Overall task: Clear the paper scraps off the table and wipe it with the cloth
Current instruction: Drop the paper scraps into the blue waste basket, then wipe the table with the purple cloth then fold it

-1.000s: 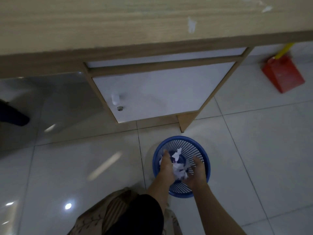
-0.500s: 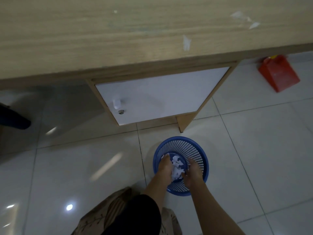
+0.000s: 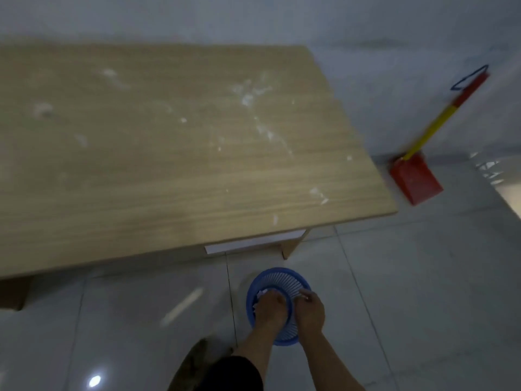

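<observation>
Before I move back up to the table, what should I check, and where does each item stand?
1. Blue basket upright on the floor: ok.
2. Paper inside the basket: ok, white pieces show beside the left hand.
3. Both hands emptied: cannot tell; the left hand and the right hand are blurred over the basket.
4. Table free of scraps: not ok, white scraps lie scattered across it.
5. Cloth ready: cannot tell, none in view.
6. Red dustpan out of the way: ok, it stands by the wall, apart from the table.
</observation>
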The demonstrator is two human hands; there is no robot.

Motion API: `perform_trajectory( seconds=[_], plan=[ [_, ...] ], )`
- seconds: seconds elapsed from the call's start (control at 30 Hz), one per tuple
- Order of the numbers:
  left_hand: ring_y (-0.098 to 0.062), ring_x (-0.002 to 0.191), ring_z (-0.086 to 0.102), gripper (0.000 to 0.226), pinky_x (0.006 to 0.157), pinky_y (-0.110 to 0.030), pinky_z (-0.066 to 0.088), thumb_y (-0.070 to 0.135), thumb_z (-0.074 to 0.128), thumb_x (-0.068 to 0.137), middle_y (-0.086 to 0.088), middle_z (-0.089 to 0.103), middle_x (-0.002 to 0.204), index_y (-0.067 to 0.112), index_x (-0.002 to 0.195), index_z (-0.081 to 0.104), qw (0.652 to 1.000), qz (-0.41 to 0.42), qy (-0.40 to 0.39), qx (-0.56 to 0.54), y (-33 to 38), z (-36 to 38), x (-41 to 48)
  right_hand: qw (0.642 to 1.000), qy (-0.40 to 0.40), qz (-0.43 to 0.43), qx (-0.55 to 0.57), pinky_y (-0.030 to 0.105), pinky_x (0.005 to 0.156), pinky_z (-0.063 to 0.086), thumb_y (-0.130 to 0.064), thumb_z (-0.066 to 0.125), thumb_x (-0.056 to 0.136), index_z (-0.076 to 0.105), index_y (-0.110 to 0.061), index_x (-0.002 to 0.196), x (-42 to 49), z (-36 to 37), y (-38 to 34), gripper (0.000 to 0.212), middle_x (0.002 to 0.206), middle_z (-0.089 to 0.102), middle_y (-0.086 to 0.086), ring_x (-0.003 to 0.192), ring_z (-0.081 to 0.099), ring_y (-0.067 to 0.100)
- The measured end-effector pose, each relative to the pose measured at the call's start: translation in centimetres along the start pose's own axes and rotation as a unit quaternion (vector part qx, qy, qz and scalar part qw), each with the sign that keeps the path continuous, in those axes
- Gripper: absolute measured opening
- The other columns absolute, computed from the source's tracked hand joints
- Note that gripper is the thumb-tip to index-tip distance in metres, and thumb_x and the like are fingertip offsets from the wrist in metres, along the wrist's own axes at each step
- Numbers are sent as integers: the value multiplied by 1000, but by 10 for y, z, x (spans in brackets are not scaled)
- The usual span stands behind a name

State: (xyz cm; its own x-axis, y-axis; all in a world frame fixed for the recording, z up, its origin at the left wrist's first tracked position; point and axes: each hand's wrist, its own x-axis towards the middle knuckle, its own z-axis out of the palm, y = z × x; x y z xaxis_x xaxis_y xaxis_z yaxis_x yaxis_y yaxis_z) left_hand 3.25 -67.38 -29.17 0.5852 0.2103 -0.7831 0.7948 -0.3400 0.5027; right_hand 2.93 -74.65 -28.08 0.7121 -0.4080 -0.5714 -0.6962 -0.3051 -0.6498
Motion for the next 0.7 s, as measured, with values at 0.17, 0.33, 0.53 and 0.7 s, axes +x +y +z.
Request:
perform_trajectory(
  seconds=[0.17, 0.33, 0.53, 0.7],
  plan=[
    [-1, 56, 38, 36, 61, -13, 40, 17, 38, 97, 11, 42, 64, 27, 61, 39, 992, 122, 43, 8, 35, -53, -91, 993, 79, -82, -31, 34, 80, 44, -5, 42, 94, 60, -2, 109, -66, -28, -63, 24, 108, 64, 19, 86, 57, 30],
    [-17, 98, 48, 15, 87, -24, 41, 17, 39, 95, -2, 46, 98, 25, 83, 41, 974, 207, 91, 32, 63, -113, -130, 978, 115, -176, -5, 38, 80, 51, -7, 50, 90, 61, -8, 109, -108, -31, -111, 23, 104, 63, 18, 87, 57, 29],
    [-15, 95, 43, 6, 83, -24, 40, 18, 42, 96, -2, 47, 111, 23, 92, 42, 950, 256, 176, 19, 82, -194, -144, 951, 88, -296, -24, 48, 90, 46, -10, 51, 91, 57, -12, 111, -150, -9, -188, 21, 88, 46, 1, 92, 50, 26],
    [-25, 109, 46, 17, 89, -32, 37, 14, 53, 87, -7, 54, 113, 13, 104, 55, 914, 305, 269, 10, 72, -281, -134, 911, 86, -401, -33, 44, 78, 47, 0, 53, 84, 59, -11, 107, -172, 43, -250, 26, 84, 45, -5, 91, 49, 28]
  ],
)
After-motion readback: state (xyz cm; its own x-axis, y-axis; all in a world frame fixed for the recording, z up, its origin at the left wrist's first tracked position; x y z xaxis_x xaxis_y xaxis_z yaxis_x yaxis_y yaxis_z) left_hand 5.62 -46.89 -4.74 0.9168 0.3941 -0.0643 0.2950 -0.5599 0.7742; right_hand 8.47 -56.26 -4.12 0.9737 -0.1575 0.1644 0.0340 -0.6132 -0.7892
